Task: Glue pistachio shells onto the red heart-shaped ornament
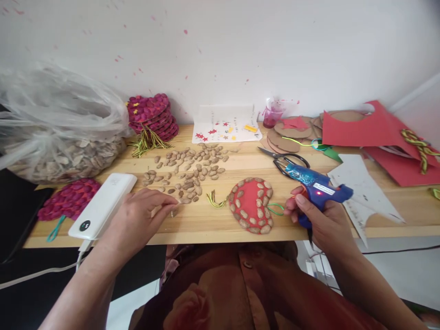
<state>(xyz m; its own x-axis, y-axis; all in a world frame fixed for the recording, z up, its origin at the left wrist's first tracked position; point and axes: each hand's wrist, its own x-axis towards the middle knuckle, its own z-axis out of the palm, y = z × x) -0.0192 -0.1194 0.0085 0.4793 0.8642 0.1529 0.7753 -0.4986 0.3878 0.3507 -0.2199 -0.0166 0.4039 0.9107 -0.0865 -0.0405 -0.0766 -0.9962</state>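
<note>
My right hand (323, 220) is wrapped around the handle of a blue hot glue gun (318, 185) with a small red light lit; its nozzle end points left. My left hand (144, 213) pinches thumb and forefinger together at a small pale brown shell (174, 212), partly covered by the fingertips. Between my hands a red heart (248, 201) lies flat, edged with similar shells and with a second row running inside it. A yellow-green tassel (216, 200) sticks out on its left, a green loop (276, 209) on its right. Loose shells (197, 172) lie scattered beyond my left hand.
At the left are a bag of shells (68, 153), a white power bank (106, 201) and a purple shell-covered piece (72, 199). Stacked purple pieces (154, 114) stand behind. Scissors (285, 160), cardboard rounds (283, 140), red sheets (357, 130) and white paper (364, 188) lie right.
</note>
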